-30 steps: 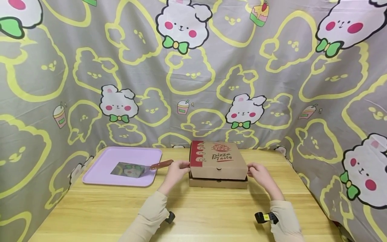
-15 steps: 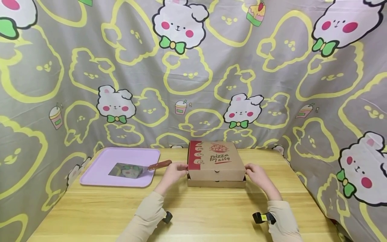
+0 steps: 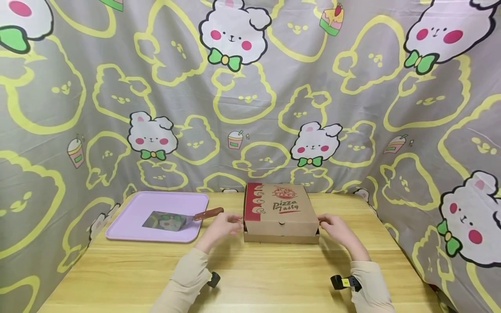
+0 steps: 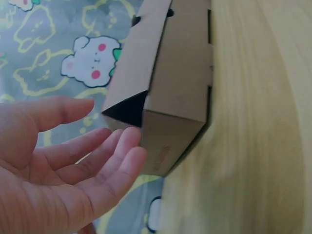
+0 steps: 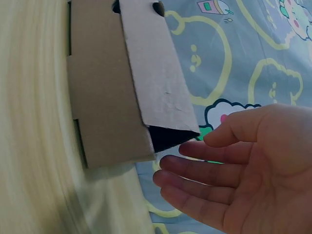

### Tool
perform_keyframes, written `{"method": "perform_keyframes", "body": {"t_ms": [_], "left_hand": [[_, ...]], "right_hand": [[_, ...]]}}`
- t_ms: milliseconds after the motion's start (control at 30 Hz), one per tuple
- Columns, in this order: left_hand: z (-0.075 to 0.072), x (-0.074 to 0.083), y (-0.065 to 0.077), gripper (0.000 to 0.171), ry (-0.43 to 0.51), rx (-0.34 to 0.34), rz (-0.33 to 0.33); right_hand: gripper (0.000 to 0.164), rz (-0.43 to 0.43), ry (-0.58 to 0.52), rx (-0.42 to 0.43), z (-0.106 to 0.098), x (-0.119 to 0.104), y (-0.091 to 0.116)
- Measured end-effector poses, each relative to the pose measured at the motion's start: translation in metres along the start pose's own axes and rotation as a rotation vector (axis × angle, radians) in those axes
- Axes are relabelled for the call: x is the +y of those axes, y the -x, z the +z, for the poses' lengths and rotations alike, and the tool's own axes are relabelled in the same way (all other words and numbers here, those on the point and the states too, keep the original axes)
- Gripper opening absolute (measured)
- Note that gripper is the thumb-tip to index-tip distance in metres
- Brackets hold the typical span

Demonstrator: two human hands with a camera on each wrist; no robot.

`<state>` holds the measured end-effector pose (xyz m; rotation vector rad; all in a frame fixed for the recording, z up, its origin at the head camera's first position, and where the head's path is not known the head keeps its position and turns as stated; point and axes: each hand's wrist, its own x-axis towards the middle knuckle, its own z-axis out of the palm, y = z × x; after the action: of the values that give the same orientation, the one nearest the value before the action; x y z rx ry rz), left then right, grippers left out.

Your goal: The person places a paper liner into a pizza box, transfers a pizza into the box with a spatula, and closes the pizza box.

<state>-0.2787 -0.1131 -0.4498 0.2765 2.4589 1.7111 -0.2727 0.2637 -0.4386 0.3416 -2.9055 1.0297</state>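
A brown cardboard pizza box (image 3: 279,213) with a red strip and "Pizza Tasty" print stands on the table. Its lid (image 5: 157,73) is down over the base (image 5: 100,87), with a dark gap showing at the front corners. Just left of the box, my left hand (image 3: 223,228) has its fingers loosely bent, the tips close to the box's side and the thumb apart. My right hand (image 3: 334,226) is at the right side, thumb near the lid's corner and fingers relaxed with nothing between them. Whether the fingertips touch the cardboard is hard to tell.
To the left lies a lilac tray (image 3: 131,217). On it rests a pizza server (image 3: 166,221) with a shiny flat blade, its brown wooden handle (image 3: 208,213) sticking out past the tray's right edge. A patterned curtain (image 3: 250,108) surrounds the wooden table (image 3: 270,278).
The box's lid has come down a little at the front, narrowing the gap above the base. My left hand has drawn slightly left, away from the box. The tray and server stay put.
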Motion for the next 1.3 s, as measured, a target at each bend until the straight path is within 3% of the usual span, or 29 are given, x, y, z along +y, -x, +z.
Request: {"method": "perform_keyframes", "body": {"t_ms": [300,600,833,933,1067,1300], "left_hand": [[-0.005,0.01,0.006,0.017,-0.294,-0.002,0.133],[0.004,0.003,0.001,0.013,-0.467,0.004,0.265],[0.014,-0.005,-0.001,0.012,-0.46,0.031,0.276],[0.017,-0.006,-0.002,0.011,-0.444,0.053,0.26],[0.02,-0.005,-0.002,0.008,-0.406,0.088,0.237],[0.023,-0.005,-0.003,0.007,-0.384,0.181,0.246]], "right_hand": [[0.022,-0.033,0.052,0.019,-0.007,0.006,0.004],[0.015,-0.119,0.034,0.036,0.002,0.018,0.0],[0.008,-0.126,0.068,0.06,0.008,0.019,-0.001],[0.008,-0.089,0.064,0.067,0.009,0.017,-0.001],[0.008,-0.04,0.026,0.084,0.01,0.014,-0.001],[0.01,-0.041,0.031,0.162,0.011,0.009,-0.002]]}}
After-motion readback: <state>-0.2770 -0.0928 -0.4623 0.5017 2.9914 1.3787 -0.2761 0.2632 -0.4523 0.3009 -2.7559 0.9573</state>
